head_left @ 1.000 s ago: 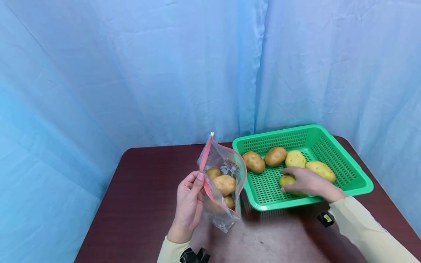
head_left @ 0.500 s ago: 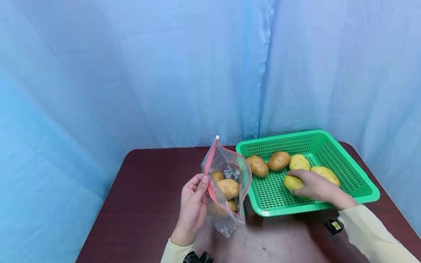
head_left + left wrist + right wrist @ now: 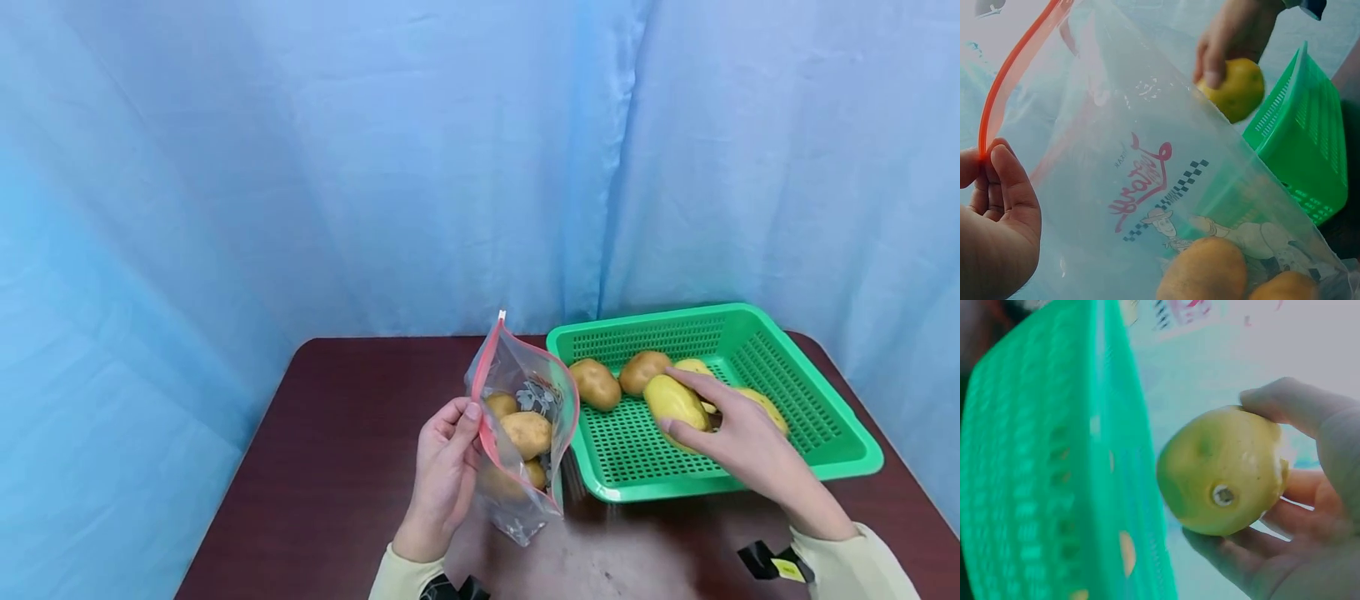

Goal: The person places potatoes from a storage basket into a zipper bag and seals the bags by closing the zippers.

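With thumb and fingers my left hand (image 3: pixel 444 475) pinches the pink-edged rim of a clear zip bag (image 3: pixel 517 504), whose mouth gapes wide. Inside the bag lie several potatoes (image 3: pixel 527 434); in the left wrist view, printed lettering and a cartoon figure show on its plastic. My right hand (image 3: pixel 750 437) grips a yellow potato (image 3: pixel 675 402), raised above the green basket (image 3: pixel 840 467). The right wrist view shows that potato (image 3: pixel 1222 472) held between the thumb and curled fingers. Two brown potatoes (image 3: pixel 596 385) and two yellow ones sit in the basket, the yellow ones partly hidden by my right hand.
The basket stands at the right of the dark red-brown table (image 3: pixel 360 433), close beside the bag. Blue curtains (image 3: pixel 450 167) hang behind and at the sides of the table. A zip slider (image 3: pixel 502 316) sits at the bag's far top corner.
My right hand has taken hold of the yellow potato and lifted it up from the basket floor. My left hand keeps its pinch on the bag; the head view has shifted slightly.
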The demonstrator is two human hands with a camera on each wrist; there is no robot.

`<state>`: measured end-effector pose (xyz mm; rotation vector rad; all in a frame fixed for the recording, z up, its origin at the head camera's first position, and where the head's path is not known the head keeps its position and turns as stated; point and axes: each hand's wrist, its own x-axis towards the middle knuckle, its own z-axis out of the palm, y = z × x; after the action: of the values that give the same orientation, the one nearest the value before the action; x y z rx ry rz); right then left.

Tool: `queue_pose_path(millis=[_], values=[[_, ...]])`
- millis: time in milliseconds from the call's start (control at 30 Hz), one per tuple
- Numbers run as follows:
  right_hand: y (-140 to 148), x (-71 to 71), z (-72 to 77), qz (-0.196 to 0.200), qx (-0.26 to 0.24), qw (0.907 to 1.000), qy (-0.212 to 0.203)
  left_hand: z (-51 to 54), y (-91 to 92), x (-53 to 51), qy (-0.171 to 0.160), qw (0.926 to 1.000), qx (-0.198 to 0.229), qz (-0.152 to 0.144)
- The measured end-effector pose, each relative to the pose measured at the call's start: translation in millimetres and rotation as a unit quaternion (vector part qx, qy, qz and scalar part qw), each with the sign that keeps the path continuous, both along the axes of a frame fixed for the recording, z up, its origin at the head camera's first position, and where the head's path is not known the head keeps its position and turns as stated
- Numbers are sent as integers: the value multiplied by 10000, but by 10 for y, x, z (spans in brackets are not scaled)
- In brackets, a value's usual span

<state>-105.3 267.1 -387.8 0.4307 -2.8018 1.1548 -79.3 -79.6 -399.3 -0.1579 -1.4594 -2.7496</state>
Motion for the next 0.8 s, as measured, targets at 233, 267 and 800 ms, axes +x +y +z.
queue_pose_path(millis=[233,267,800], values=[[-131,142,201,-275,-753,9958,451,10,92,-29,146,9998,113,-76],[-158,163,228,-296,-850,9949,447,14,97,-28,154,9998,124,-82],[-834,321,551,356,-3410,9363,757,69,28,-37,65,9999,62,-58]])
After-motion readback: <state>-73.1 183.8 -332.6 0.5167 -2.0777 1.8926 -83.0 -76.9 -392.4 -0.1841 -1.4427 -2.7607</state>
